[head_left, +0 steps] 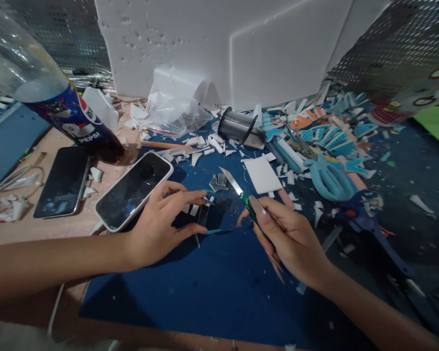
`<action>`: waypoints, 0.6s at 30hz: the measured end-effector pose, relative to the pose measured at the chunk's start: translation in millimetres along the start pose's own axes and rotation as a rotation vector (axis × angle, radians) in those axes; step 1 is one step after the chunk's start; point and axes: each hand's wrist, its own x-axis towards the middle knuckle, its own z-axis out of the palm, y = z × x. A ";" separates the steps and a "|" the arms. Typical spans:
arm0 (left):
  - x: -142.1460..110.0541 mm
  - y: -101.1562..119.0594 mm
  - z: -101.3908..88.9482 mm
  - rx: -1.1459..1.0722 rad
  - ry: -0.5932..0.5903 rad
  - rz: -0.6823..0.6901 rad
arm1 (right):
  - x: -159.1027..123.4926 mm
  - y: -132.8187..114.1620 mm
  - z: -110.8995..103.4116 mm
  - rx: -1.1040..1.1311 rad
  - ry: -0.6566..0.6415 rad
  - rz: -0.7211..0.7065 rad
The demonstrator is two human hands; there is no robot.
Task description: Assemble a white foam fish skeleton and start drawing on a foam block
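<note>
My right hand (289,239) grips a green-handled craft knife (249,201), its silver blade pointing up and to the left. To its left, my left hand (164,219) is open, the thumb and fingers with long teal nails spread apart. Beneath those fingertips are small white pieces (194,209) and a dark narrow strip, partly hidden, so contact cannot be made out. Just beyond the knife tip lie small grey pieces (218,182) on the blue cutting mat (205,292). A white rectangular piece (262,174) rests right of the blade.
Two phones, one black (62,181) and one white-cased (134,190), lie at left beside a Pepsi bottle (78,119). A wire spool (237,126) and white scraps sit behind. Light-blue scissors (329,179) and navy-handled scissors (373,234) are at right. A white foam board (212,44) stands behind.
</note>
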 end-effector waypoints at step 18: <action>1.9 -9.1 3.7 -0.209 0.017 -0.093 | 0.6 -2.2 0.4 0.036 0.083 -0.010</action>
